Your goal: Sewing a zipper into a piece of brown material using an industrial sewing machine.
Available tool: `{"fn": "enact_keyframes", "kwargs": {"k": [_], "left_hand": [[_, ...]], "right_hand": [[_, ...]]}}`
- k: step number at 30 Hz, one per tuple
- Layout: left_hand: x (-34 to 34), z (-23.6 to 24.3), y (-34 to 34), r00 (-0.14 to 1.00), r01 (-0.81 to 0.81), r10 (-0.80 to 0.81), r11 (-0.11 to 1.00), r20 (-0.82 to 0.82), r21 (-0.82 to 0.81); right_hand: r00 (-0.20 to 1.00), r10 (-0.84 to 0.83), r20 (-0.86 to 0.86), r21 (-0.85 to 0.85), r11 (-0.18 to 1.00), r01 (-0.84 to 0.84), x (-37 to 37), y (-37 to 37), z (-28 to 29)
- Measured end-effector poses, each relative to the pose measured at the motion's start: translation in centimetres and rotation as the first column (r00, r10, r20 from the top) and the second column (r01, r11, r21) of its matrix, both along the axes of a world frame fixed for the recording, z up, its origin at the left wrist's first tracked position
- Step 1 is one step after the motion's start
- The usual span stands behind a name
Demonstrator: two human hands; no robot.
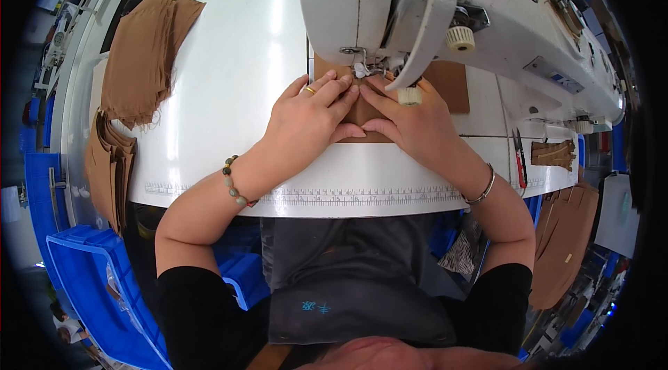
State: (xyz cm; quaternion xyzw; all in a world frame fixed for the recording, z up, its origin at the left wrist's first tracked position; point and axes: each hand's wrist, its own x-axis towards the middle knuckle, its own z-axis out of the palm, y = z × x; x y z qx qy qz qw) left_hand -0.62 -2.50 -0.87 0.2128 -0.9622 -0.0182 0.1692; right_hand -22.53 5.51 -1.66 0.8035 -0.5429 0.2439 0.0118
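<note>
A brown piece of fabric [358, 114] lies under the presser foot [362, 71] of a white sewing machine [431, 15]. My left hand [309, 109] rests on the fabric's left side, fingers stretched toward the needle area and thumb apart from them. From the other side, my right hand [417, 116] presses on the fabric, with index finger and thumb spread. Its other fingers are partly hidden by the machine's curved white arm. Both thumbs nearly meet at the fabric's near edge. Each hand looks open and flat on the cloth, just in front of the presser foot.
A stack of brown fabric pieces [142, 53] lies at the left, with folded brown pieces [110, 171] hanging over the edge. Red-and-black snips [520, 161] and a small brown piece [553, 154] lie right. A ruler strip [334, 197] runs along the front; a blue bin [97, 252] stands lower left.
</note>
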Motion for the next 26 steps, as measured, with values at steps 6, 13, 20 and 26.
{"fn": "enact_keyframes", "kwargs": {"k": [6, 13, 20, 26], "left_hand": [[-0.20, -0.09, -0.32, 1.000, -0.017, 0.017, 1.000, -0.004, -0.013], [-0.14, -0.03, -0.41, 0.999, -0.030, 0.030, 1.000, -0.015, 0.006], [-0.05, -0.04, -0.55, 0.999, -0.034, 0.034, 0.999, 0.009, -0.007], [-0.12, -0.01, -0.49, 0.999, -0.045, 0.045, 0.999, 0.026, 0.005]], "right_hand": [[1.000, -0.003, -0.019, -0.059, 0.998, 0.001, 0.01, -0.22, -0.20], [1.000, 0.003, -0.015, -0.033, 0.999, -0.003, -0.08, -0.39, -0.37], [1.000, -0.001, -0.019, -0.021, 1.000, 0.001, -0.08, -0.35, -0.57], [1.000, 0.001, -0.009, -0.052, 0.999, -0.001, 0.02, -0.32, -0.64]]}}
